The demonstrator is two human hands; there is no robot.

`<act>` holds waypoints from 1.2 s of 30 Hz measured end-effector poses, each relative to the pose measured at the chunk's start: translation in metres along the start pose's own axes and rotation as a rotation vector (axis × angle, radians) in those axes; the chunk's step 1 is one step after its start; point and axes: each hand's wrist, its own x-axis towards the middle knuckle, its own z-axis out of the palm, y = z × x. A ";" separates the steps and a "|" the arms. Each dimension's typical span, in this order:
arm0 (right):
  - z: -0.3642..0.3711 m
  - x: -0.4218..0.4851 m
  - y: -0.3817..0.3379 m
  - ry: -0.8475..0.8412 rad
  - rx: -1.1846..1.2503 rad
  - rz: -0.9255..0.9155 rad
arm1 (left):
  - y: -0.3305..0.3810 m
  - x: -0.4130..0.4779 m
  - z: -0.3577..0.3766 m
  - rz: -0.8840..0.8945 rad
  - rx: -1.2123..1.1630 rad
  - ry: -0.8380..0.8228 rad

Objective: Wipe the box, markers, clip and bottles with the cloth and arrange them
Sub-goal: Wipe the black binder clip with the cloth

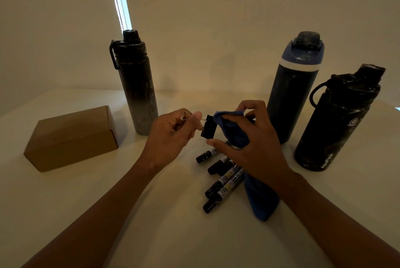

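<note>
The black binder clip [208, 127] was held in the air above the surface [108, 202], near the middle of the view, between your two hands. Your left hand [171, 135] pinched its silver wire handles, a narrow grip closed on the clip, with the black body pointing right. Your right hand [249, 137] held a blue cloth [259, 198] bunched in its grip. Its fingers curled over the top fold, the cloth touched the clip's right side, and its tail hung down to the surface. To wipe well, you would likely want a firm pinch on the wires, drawing the cloth along each flat face and the spine, then turning the clip to reach the side not yet covered. Just below your hands lay several black markers [220, 181] side by side, partly under the cloth; their white labels were too small to read. A plain brown cardboard box [71, 137] sat closed at the left, beside a tall dark bottle [138, 94]. At the right stood a blue-lidded bottle [292, 94] and a black bottle [337, 127] whose side read "AquaFlask" below a round logo.
</note>
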 end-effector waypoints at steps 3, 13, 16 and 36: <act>-0.001 0.000 0.000 0.009 0.056 0.001 | -0.003 0.001 -0.001 -0.011 0.039 -0.036; -0.010 0.000 0.006 0.064 0.092 0.062 | -0.021 0.013 -0.016 0.541 0.508 -0.069; -0.009 0.000 0.003 0.070 0.125 0.075 | -0.025 0.013 -0.014 0.666 0.571 -0.025; -0.009 -0.014 -0.003 0.062 0.143 -0.085 | -0.024 0.009 -0.013 0.492 0.515 0.083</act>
